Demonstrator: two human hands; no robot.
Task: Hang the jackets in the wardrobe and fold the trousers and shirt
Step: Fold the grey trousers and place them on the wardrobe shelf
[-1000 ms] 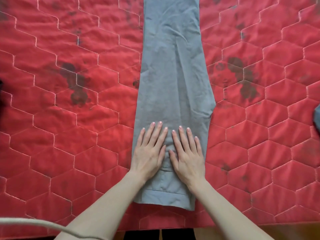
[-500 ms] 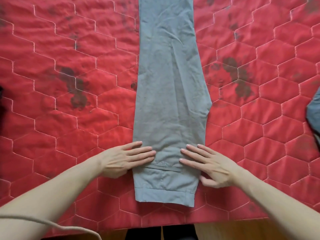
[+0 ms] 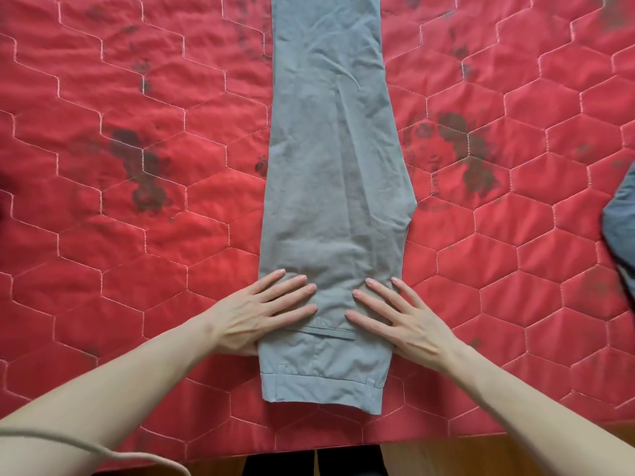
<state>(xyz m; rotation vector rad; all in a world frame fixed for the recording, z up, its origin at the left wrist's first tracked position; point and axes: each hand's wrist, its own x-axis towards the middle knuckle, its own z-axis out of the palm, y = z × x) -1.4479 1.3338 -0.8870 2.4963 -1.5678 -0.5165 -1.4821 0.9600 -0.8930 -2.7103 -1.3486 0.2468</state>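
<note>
Here both hands lie flat, fingers spread: left hand [image 3: 264, 312], right hand [image 3: 405, 321] pressing trousers [image 3: 335, 187]; best smooth outward evenly before folding.

The trousers [image 3: 331, 187] are showing a plain, even grey, waistband included, with no print or stripe. The quilt [image 3: 137, 80] under them is showing bright red, stitched in pale pinkish-white lines that are forming a honeycomb of stretched hexagons. Dark, blackish blotches are mottling the red on both sides of the trousers. At the quilt's right edge another garment [image 3: 622, 228] is showing a darker blue-grey. Past the quilt's near edge, brown wood [image 3: 481, 455] is showing.
</note>
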